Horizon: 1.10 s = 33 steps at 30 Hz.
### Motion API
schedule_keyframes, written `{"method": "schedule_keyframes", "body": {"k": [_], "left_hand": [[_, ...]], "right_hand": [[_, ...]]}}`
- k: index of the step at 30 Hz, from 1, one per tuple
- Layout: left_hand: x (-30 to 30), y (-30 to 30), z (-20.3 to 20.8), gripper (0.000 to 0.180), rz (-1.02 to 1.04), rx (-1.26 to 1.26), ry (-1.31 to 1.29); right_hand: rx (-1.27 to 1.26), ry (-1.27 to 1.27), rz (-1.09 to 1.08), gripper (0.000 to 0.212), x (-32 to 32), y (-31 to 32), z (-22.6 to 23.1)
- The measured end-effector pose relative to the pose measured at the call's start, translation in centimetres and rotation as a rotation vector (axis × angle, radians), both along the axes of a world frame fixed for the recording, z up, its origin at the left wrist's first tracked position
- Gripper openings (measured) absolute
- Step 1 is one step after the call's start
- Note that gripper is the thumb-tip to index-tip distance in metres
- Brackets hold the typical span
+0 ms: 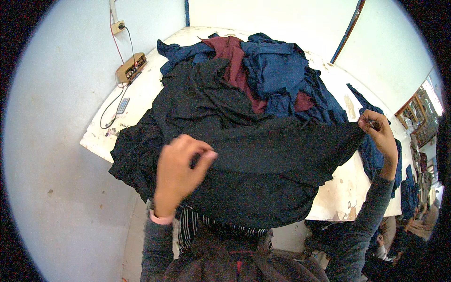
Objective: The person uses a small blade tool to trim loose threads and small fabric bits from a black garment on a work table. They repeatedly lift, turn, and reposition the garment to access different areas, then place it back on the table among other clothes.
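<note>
A wide piece of black cloth [263, 164] spreads across the near side of the table and drapes over its front edge toward my body. My right hand [379, 134] pinches the right corner of this cloth and draws it out taut to the side. Over the left part of the cloth is my left hand [181, 169], slightly blurred, its fingers curled and the thumb against the index finger. Whether anything is between those fingertips I cannot make out. More black cloth [197, 94] lies bunched beyond it, touching the heap of fabric behind.
Navy cloth [275, 63] and maroon cloth [230, 51] are heaped at the back of the white table [338, 202]. A brown box with wiring [131, 68] and a remote control [123, 105] lie at the left by the wall. More navy cloth [371, 157] lies at the right edge.
</note>
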<state>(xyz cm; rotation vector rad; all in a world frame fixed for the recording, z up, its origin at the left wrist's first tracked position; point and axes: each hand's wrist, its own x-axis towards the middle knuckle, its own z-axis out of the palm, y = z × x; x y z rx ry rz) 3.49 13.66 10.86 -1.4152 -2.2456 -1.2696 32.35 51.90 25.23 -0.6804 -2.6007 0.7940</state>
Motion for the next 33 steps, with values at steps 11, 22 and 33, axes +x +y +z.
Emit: {"method": "schedule_keyframes", "body": {"k": [11, 22, 33], "left_hand": [[4.0, 7.9, -6.4, 0.027, -0.191, 0.032, -0.559], [2.7, 0.9, -5.9, 0.012, -0.718, 0.84, -1.412], [2.1, -5.3, -4.4, 0.007, -1.114, 1.268, -1.597]], "right_hand": [[0.025, 0.132, -0.092, 0.009, 2.0, -1.7, 0.0], [-0.01, 0.084, -0.1, 0.016, 2.2, 0.2, -4.3], [0.353, -0.11, -0.151, 0.029, -2.2, -3.1, -7.3]]}}
